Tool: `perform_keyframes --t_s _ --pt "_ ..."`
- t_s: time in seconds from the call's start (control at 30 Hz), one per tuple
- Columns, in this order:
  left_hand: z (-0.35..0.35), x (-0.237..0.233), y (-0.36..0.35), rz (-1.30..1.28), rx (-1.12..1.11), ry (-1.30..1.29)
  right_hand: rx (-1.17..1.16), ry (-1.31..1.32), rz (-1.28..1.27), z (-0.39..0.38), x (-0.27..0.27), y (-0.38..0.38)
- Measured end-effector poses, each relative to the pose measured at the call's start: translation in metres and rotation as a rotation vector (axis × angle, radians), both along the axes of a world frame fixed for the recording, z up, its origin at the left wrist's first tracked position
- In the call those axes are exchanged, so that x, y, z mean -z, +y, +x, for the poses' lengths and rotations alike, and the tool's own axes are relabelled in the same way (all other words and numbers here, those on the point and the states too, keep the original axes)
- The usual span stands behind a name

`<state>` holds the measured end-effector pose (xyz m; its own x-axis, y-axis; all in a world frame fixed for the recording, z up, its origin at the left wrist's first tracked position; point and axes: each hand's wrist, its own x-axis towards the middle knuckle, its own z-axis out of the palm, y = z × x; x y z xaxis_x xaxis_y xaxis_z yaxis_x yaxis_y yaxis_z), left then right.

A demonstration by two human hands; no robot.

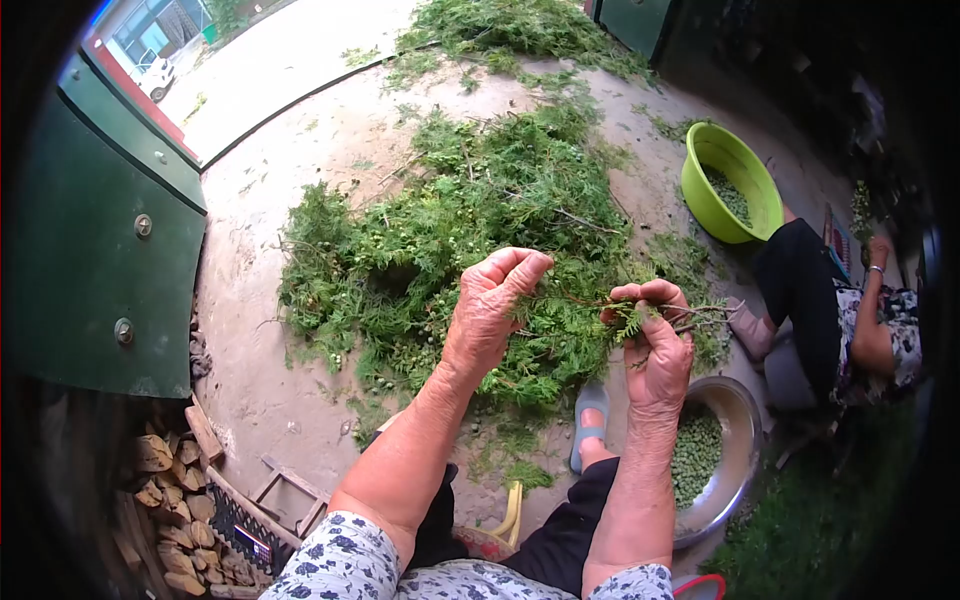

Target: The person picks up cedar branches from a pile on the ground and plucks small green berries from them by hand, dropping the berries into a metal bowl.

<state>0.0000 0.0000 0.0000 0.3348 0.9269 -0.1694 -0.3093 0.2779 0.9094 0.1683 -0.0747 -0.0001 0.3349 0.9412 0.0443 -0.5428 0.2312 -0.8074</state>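
Observation:
My right hand (pixel 658 345) is closed on an evergreen sprig (pixel 635 318), whose bare twig ends stick out to the right. My left hand (pixel 497 298) is pinched at the sprig's leafy left end, and its fingertips partly hide what they grip. Below and beyond both hands spreads a large heap of cut evergreen branches (pixel 470 190) with small round green cones among the leaves. Beside my right forearm stands a metal basin (pixel 745 440) holding many small green cones (pixel 697 455).
A lime-green tub (pixel 735 222) with green cones stands at the right, near a seated person (pixel 880 330) holding a sprig. More branches (pixel 510 25) lie at the doorway. Split firewood (pixel 180 510) and a wooden frame (pixel 290 495) are lower left, below a green metal door (pixel 95 240).

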Motion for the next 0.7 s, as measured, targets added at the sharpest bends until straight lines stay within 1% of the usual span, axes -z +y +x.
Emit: perform_keyframes --t_s 0.07,0.1,0.2,0.3,0.37,0.5,0.57,0.6,0.63,0.67,0.7 --pt "0.000 -0.001 -0.001 0.026 0.013 0.011 0.033 -0.032 -0.016 -0.001 -0.001 0.001" --pt "-0.005 -0.003 0.001 0.035 0.014 0.044 0.034 0.001 -0.007 -0.008 0.003 0.003" --pt "-0.004 -0.003 -0.002 -0.015 0.020 0.120 0.047 0.013 0.003 -0.008 0.000 0.001" --pt "-0.001 0.003 -0.003 -0.037 0.042 0.035 0.061 -0.027 -0.021 -0.006 0.001 0.001" --pt "0.004 0.004 -0.003 -0.043 -0.010 -0.152 0.064 -0.058 -0.003 -0.005 0.000 0.001" --pt "0.007 0.008 -0.005 -0.056 -0.085 -0.186 0.100 -0.069 -0.033 -0.006 0.000 -0.001" --pt "0.010 0.009 -0.008 0.180 -0.148 0.017 0.164 -0.162 -0.022 -0.005 0.002 -0.003" --pt "0.008 0.005 -0.008 0.289 -0.157 0.133 0.164 -0.161 -0.025 -0.005 0.002 -0.003" --pt "0.007 0.003 -0.009 0.288 -0.155 0.133 0.232 -0.198 -0.030 -0.004 -0.001 -0.004" --pt "0.007 0.001 -0.010 0.245 -0.096 0.137 0.299 -0.236 -0.034 -0.003 -0.004 -0.005" --pt "0.006 0.001 -0.010 0.203 -0.037 0.140 0.302 -0.238 -0.035 -0.003 -0.008 -0.005"
